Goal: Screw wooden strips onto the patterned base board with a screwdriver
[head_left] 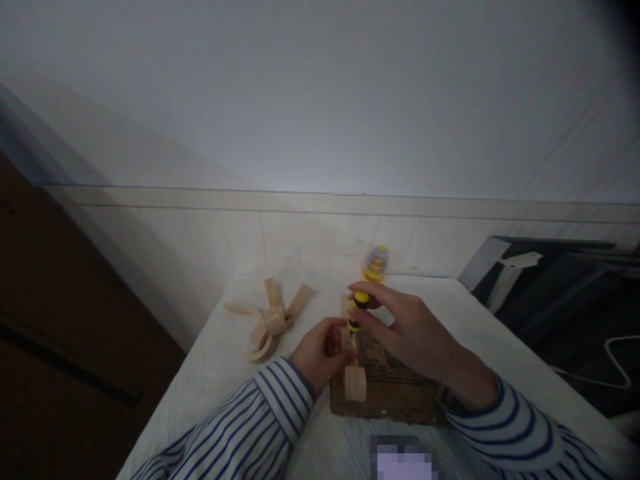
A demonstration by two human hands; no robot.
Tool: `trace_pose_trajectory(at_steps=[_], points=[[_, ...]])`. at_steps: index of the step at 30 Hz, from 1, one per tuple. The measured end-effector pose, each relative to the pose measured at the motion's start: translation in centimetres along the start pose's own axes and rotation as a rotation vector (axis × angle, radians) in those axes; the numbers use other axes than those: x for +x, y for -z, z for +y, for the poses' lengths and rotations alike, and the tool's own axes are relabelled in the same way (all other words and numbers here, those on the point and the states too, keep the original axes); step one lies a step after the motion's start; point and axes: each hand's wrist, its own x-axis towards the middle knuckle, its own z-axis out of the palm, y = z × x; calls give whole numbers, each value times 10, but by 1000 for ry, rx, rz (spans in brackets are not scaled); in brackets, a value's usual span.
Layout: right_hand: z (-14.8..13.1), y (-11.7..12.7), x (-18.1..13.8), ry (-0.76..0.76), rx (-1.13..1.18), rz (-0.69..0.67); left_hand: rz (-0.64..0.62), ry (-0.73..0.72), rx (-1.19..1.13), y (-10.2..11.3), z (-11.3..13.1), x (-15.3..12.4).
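Observation:
My right hand [413, 327] is closed round the handle of a yellow-and-black screwdriver [361, 299], which points downward. Its lower end meets a pale wooden piece [349, 343], though the tip is too small to make out. From the other side, my left hand [323, 353] grips this wooden piece between thumb and fingers. A rounded wooden block [355, 384] shows at the near end of the piece. Beneath both hands lies a brown board [400, 397] with a dark line pattern, partly covered by my right hand and wrist.
Several wooden parts [274, 321], strips and curved pieces, lie in a cluster at the left of the white-covered table [200, 393]. A clear container with a yellow label [375, 265] stands at the back by the wall. Dark items [560, 300] lean at the right.

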Motion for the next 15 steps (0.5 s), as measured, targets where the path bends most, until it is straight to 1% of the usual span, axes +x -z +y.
trace_pose_trajectory(at_steps=[8, 11, 15], points=[[0, 6, -2, 95, -27, -47, 6, 5, -34, -2, -4, 1], [1, 6, -2, 88, -22, -41, 11, 15, -48, -2, -2, 0], [1, 5, -1, 39, -9, -33, 1, 15, -46, -1, 0, -1]])
